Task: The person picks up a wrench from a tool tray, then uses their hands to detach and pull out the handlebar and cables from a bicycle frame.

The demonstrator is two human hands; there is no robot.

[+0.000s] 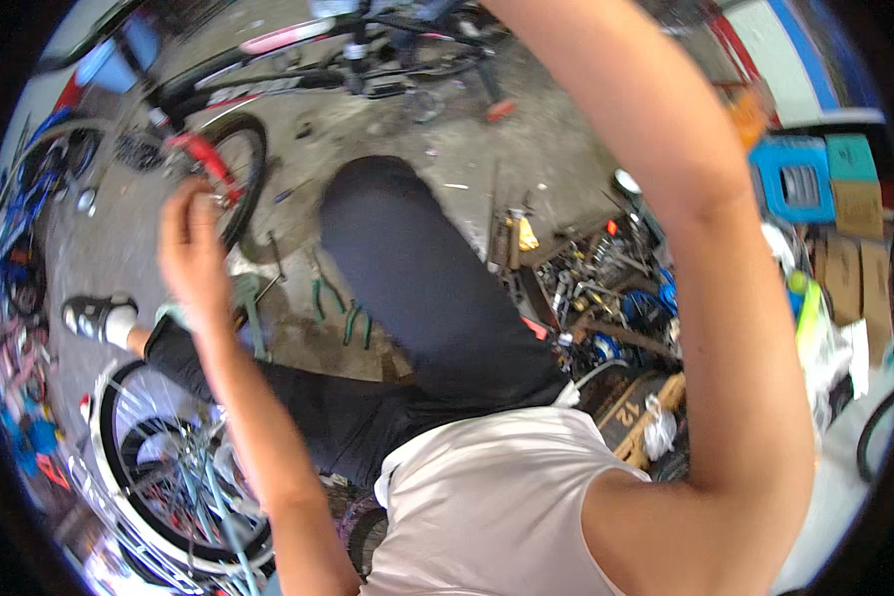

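Observation:
My left hand [191, 253] is raised at the left, a little blurred. Its fingers are loosely stretched and apart, with nothing visible in them. It appears in front of the red fork [207, 159] and dark front wheel [258, 164] of a bicycle; whether it touches them I cannot tell. My right arm [705, 238] reaches up and forward past the top edge, so my right hand is out of view. The bicycle's black frame with pink and white parts [283, 40] crosses the top. Below it, green-handled pliers [358, 326] lie on the floor beside my bent knee.
A heap of metal tools and parts [606, 268] lies right of my leg, near an opened cardboard box [636, 417]. A blue container [791, 179] and brown boxes [844, 273] stand farther right. A loose spoked wheel [109, 447] is at lower left. Several bicycles line the left side.

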